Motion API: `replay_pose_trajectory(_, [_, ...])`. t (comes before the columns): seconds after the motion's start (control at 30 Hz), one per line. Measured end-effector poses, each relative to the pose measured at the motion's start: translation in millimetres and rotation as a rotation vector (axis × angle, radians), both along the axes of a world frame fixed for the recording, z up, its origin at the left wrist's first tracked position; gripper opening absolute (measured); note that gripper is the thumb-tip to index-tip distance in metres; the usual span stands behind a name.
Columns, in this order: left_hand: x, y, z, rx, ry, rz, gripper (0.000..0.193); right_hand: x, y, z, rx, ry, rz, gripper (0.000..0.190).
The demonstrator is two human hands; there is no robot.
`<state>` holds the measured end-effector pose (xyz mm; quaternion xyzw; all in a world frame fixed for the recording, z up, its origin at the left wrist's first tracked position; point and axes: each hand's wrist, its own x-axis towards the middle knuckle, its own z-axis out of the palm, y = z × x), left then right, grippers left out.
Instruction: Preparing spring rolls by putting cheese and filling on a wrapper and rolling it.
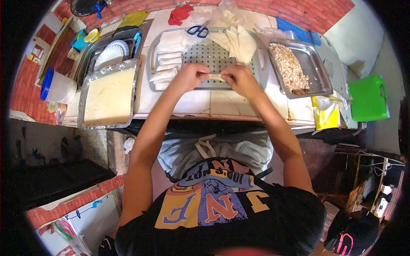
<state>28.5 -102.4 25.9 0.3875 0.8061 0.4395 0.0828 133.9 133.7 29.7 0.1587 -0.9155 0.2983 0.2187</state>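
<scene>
Between my left hand (193, 75) and my right hand (240, 78), a thin pale wrapper roll (215, 76) is pinched at its two ends by the fingertips. Both hands are over the near edge of a grey perforated plastic tray (208, 56). Left of my hands, several finished-looking white rolls (165, 72) lie in a column on that tray. Thin wrapper sheets (243, 44) lie loosely folded at its far right, just beyond my right hand. Dark blue scissor handles (198, 31) rest at the tray's far rim; the blades are hidden.
Right, a metal pan (315, 72) holds a chopped filling (288, 65). A clear container (136, 99) of pale yellow food stands left, before paper plates (112, 54) in a black basin. A blue-lidded jar (61, 88) and green plastic item (368, 97) flank the counter; a red cloth (180, 14) lies behind.
</scene>
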Motion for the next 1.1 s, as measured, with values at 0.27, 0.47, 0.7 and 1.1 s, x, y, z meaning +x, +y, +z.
replay_pose_trajectory(0.27, [-2.7, 8.2, 17.3, -0.129, 0.096, -0.030, 0.017, -7.4, 2.6, 1.2, 0.043, -0.058, -0.064, 0.009])
replay_pose_trajectory(0.47, [-14.5, 7.4, 6.8, -0.150, 0.092, -0.061, 0.015, -5.1, -3.7, 1.2, -0.126, -0.070, -0.130, 0.008])
replay_pose_trajectory(0.7, [-7.9, 12.0, 3.3, -0.222, 0.301, -0.062, 0.015, 1.8, 5.8, -1.0, 0.010, 0.007, -0.020, 0.016])
replay_pose_trajectory(1.1, [16.7, 7.4, 3.0, -0.246, 0.615, -0.062, 0.013, -16.2, 18.7, -1.5, -0.098, -0.078, 0.120, 0.021])
